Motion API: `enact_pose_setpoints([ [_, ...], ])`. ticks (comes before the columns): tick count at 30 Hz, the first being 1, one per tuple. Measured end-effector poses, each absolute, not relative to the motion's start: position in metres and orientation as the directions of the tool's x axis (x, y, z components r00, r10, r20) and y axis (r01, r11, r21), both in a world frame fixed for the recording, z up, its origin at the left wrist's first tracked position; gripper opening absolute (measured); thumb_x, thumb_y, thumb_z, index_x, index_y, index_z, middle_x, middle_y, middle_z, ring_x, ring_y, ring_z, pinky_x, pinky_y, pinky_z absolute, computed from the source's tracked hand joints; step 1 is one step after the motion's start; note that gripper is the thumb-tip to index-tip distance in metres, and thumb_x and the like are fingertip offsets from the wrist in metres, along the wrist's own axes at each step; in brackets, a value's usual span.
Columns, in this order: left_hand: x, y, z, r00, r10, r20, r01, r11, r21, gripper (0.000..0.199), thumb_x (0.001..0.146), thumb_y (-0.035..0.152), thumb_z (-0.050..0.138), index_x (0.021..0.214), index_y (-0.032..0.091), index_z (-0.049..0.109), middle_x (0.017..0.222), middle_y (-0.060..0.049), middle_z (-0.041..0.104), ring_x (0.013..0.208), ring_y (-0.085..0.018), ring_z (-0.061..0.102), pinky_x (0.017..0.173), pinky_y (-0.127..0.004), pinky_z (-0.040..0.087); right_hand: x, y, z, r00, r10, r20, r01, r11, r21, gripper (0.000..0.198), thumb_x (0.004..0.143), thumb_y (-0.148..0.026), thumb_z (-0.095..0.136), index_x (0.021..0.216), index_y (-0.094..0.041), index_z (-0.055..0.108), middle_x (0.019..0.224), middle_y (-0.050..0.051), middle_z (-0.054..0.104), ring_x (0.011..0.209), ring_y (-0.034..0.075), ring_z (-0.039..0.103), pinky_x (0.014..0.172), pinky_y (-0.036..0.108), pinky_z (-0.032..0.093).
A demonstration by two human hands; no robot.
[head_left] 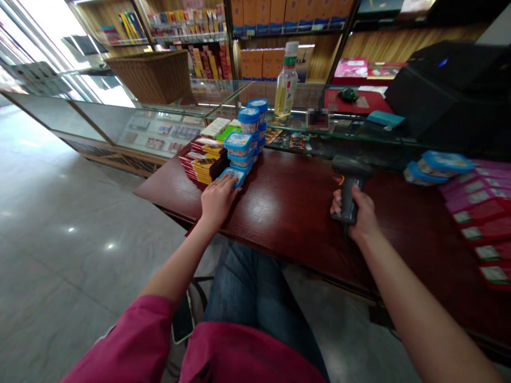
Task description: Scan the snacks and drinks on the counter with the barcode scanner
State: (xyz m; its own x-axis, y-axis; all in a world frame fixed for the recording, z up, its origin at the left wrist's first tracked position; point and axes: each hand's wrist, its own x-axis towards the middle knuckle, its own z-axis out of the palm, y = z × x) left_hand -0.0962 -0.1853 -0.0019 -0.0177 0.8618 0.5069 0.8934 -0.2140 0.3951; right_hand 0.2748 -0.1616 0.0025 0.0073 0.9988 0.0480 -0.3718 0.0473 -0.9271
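My right hand [359, 213] is wrapped round the handle of a dark barcode scanner [351, 170], held above the brown counter with its head pointing left. At the counter's left side, my left hand [217, 199] grips a small blue-lidded plastic tub [235, 176], fingers over its lid and thumb at its near side. Behind that tub rise stacks of similar blue-lidded tubs [238, 142]. Just left of them lie piled red and yellow flat packets [203, 162], with white and green packs [227, 131] behind.
More blue-lidded tubs [441, 164] and rows of pink and red boxes [483, 213] sit at the right. A bottle of yellow liquid [286, 85] stands on the glass case beyond the counter [287, 207]. A dark machine [439, 96] fills the back right; a wicker basket [154, 74] is back left.
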Motion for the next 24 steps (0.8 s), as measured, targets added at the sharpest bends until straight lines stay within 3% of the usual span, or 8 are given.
enact_pose_setpoints([
  [2,-0.093,-0.182,-0.001,-0.03,0.859,0.51,0.872,-0.227,0.434,0.03,0.098,0.031,0.07,0.128,0.029,0.075,0.146,-0.012,0.071,0.14,-0.036,0.065,0.124,-0.055,0.044,0.29,-0.164,0.003,0.09,0.994,0.063,-0.368,0.092,-0.925,0.039,0.075,-0.053,0.086,0.092,-0.024,0.068,0.072,-0.005,0.058,0.047,0.008,0.047,0.046,0.024,0.048],
  [6,-0.073,-0.189,0.004,-0.069,0.809,0.584,0.83,-0.278,0.484,0.05,0.095,0.041,0.073,0.141,0.026,0.065,0.151,-0.014,0.067,0.152,-0.038,0.052,0.131,-0.061,0.028,0.336,-0.175,0.004,0.216,0.974,0.068,-0.325,0.137,-0.936,0.038,0.067,-0.028,0.086,0.098,-0.026,0.064,0.085,-0.004,0.069,0.052,0.009,0.055,0.054,0.026,0.056],
  [9,-0.033,-0.189,0.005,-0.043,0.785,0.618,0.784,-0.357,0.508,0.042,0.102,0.04,0.06,0.142,0.027,0.062,0.148,-0.013,0.067,0.15,-0.034,0.052,0.129,-0.054,0.035,0.372,-0.183,0.005,0.293,0.952,0.091,-0.268,0.173,-0.948,0.05,0.066,-0.024,0.085,0.11,-0.028,0.062,0.104,-0.003,0.077,0.062,0.012,0.068,0.066,0.032,0.064],
  [12,0.035,-0.169,-0.001,0.226,0.84,0.494,0.669,-0.502,0.548,0.042,0.102,0.038,0.059,0.142,0.026,0.061,0.141,-0.013,0.07,0.134,-0.032,0.064,0.12,-0.05,0.047,0.398,-0.183,0.005,0.347,0.933,0.098,-0.27,0.199,-0.942,0.062,0.064,-0.025,0.088,0.119,-0.032,0.059,0.115,-0.004,0.078,0.068,0.013,0.073,0.07,0.033,0.066],
  [14,0.091,-0.144,-0.004,0.394,0.831,0.394,0.576,-0.557,0.598,0.045,0.1,0.036,0.062,0.144,0.024,0.059,0.141,-0.014,0.069,0.13,-0.031,0.066,0.117,-0.049,0.051,0.408,-0.179,0.004,0.384,0.917,0.107,-0.284,0.228,-0.931,0.068,0.064,-0.025,0.088,0.124,-0.035,0.057,0.112,-0.005,0.078,0.061,0.011,0.069,0.068,0.032,0.066],
  [17,0.179,-0.098,-0.005,0.531,0.749,0.397,0.425,-0.64,0.639,0.046,0.097,0.026,0.065,0.142,0.021,0.06,0.144,-0.015,0.066,0.137,-0.031,0.062,0.121,-0.048,0.047,0.417,-0.171,0.0,0.462,0.876,0.14,-0.271,0.29,-0.918,0.072,0.066,-0.024,0.086,0.13,-0.037,0.056,0.102,-0.007,0.077,0.048,0.006,0.056,0.056,0.027,0.059],
  [20,0.259,-0.056,0.002,0.537,0.703,0.467,0.311,-0.679,0.665,0.052,0.091,0.017,0.07,0.143,0.018,0.062,0.147,-0.018,0.06,0.142,-0.033,0.057,0.125,-0.049,0.043,0.423,-0.164,-0.007,0.527,0.836,0.15,-0.255,0.324,-0.911,0.064,0.067,-0.026,0.085,0.125,-0.034,0.058,0.098,-0.006,0.075,0.046,0.006,0.05,0.049,0.025,0.052],
  [24,0.339,-0.021,0.012,0.463,0.715,0.524,0.204,-0.661,0.722,0.061,0.083,0.011,0.08,0.14,0.027,0.067,0.161,-0.012,0.047,0.146,-0.036,0.052,0.125,-0.05,0.042,0.43,-0.159,-0.013,0.63,0.761,0.155,-0.225,0.37,-0.902,0.051,0.071,-0.031,0.082,0.116,-0.031,0.059,0.094,-0.004,0.074,0.047,0.008,0.049,0.046,0.026,0.051],
])
